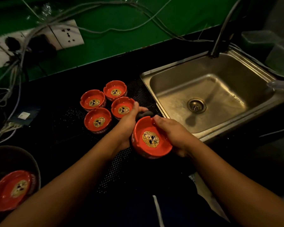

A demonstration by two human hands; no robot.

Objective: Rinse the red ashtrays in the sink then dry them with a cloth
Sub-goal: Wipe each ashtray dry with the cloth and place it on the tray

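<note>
Drying step, I'd say. The red ashtray (152, 138) is held above the desk (64, 89), just left of the sink (147, 76). The right hand (172, 131) curls round its right wall. The left hand (128, 123) grips a dark cloth (146, 114) against the far rim. Best to turn it with the right, wipe the notches and inside, then set it by the four ashtrays (97, 120).

The single wide-angle view, worn on the person's head, looks forward and steeply down from close above the dark counter (67, 95), with the steel sink (156, 74) filling the right side, the green wall (121, 40) running across the far left, and the counter's near edge lowermost.
</note>
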